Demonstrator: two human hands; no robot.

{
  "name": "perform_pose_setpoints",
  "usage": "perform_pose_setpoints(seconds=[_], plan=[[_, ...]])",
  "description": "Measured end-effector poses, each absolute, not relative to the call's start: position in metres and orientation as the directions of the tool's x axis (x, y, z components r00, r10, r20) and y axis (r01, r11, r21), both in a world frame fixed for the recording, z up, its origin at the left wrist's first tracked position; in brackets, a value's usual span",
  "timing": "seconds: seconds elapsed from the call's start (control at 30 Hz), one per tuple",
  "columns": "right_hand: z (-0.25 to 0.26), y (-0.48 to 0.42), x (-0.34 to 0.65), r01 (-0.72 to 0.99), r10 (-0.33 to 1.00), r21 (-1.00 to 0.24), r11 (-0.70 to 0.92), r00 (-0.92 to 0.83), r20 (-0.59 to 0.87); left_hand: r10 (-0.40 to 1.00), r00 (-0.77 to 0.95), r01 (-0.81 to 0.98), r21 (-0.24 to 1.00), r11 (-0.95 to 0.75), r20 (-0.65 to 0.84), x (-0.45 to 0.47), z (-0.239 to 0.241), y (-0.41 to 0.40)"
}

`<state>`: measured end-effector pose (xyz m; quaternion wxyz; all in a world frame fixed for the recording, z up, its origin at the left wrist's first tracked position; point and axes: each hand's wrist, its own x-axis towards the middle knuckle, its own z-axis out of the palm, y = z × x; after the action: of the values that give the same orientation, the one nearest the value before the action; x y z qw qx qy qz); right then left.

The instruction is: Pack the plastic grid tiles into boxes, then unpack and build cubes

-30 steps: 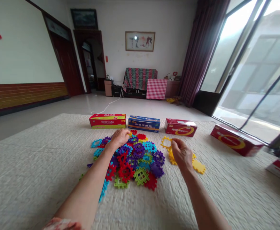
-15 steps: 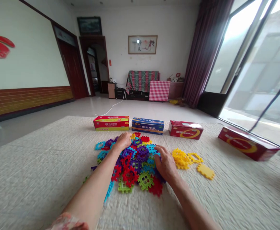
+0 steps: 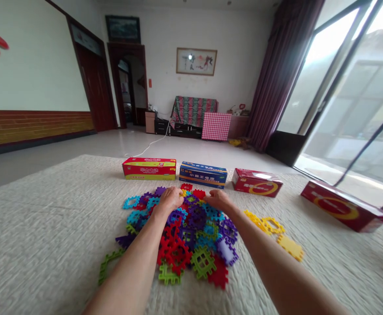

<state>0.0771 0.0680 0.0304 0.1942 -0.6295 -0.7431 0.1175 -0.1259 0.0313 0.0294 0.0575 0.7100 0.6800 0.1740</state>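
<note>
A heap of interlocking plastic tiles in red, purple, blue and green lies on the pale textured mat. At the far side of the heap, my left hand is closed, with a small yellow tile at its fingertips. Opposite it, my right hand has its fingers curled together at the heap's far right edge, close to a red tile. Whatever those fingers grip is hidden. Apart from the heap, several yellow tiles lie to the right, partly covered by my right forearm.
Along the mat's far side stand a red-and-yellow box, a blue box and a dark red box. Another dark red box stands farther right. A white cable runs over the floor behind them.
My right hand has moved forward from the heap's right side to its far edge, and its fingers have curled in. My left hand stays by the yellow tile. The view has shifted slightly.
</note>
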Motion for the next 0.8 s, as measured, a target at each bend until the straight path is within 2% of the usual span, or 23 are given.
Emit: perform_pose_setpoints(seconds=[0.17,0.37,0.57,0.8], plan=[[0.029,0.078,0.073,0.904,0.99,-0.404,0.142,-0.138,0.038,0.988,0.018,0.931,0.358,-0.073,0.153,-0.125,0.033,0.029],[0.027,0.074,0.074,0.871,0.99,-0.472,0.138,-0.126,0.057,0.987,-0.055,0.91,0.415,-0.012,0.151,-0.124,0.032,0.029],[0.021,0.062,0.086,0.754,0.979,-0.635,0.167,-0.049,0.199,0.979,-0.094,0.897,0.441,0.006,0.179,-0.123,0.034,0.029],[0.023,0.034,0.105,0.56,0.896,-0.776,0.291,0.125,0.427,0.937,-0.123,0.879,0.474,-0.05,0.326,-0.118,0.057,0.026]])
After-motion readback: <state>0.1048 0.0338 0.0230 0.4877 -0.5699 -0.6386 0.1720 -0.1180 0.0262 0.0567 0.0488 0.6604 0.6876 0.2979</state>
